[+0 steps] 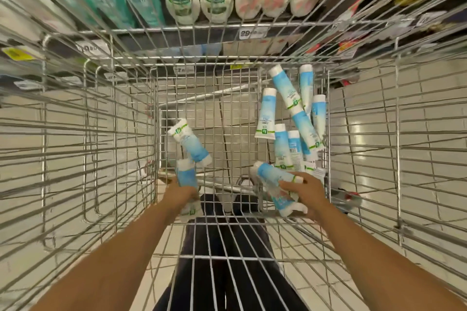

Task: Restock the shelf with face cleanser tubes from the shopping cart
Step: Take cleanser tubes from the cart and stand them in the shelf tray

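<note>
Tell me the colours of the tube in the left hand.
The tube is light blue with white ends and green trim; head view.

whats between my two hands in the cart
Head view: no loose tube there. Only bare cart mesh separates the left hand, holding a tube, from the right hand, gripping tubes.

Shelf bottles: blurred, labels unreadable. Price tags: figs mostly illegible. Left hand: fingers hidden behind its tube. Right hand: no. of tubes gripped unclear. Both forearms: cut off at btm edge.
</note>
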`<action>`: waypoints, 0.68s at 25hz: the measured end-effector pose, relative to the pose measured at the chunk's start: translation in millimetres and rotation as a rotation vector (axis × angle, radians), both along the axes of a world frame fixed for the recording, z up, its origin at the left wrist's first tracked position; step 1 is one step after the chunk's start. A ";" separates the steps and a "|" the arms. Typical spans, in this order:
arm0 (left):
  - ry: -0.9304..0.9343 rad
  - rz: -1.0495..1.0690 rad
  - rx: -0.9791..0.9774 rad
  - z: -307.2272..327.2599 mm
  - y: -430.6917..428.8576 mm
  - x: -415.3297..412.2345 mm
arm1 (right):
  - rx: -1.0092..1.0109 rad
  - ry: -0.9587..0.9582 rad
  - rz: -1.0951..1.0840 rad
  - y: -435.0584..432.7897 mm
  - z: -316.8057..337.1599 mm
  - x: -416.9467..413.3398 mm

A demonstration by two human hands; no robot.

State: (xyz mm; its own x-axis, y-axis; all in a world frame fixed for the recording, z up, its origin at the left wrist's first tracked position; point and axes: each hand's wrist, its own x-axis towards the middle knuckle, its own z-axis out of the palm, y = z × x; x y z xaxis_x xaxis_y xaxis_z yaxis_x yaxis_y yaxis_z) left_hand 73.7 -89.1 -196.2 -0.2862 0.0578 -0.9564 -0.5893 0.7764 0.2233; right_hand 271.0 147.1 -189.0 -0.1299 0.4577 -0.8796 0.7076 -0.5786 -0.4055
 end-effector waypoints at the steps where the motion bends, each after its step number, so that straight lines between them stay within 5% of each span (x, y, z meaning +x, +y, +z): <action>1: -0.026 -0.071 0.036 11.4 2.9 1.5 | 0.005 0.027 -0.020 2.7 10.0 -0.8; 8: 0.151 -0.185 0.272 84.8 49.6 -7.9 | -0.112 0.313 -0.040 33.8 102.3 -34.9; 17: 0.330 -0.009 0.590 253.4 62.7 -51.3 | -0.248 0.789 -0.259 23.9 273.5 -115.5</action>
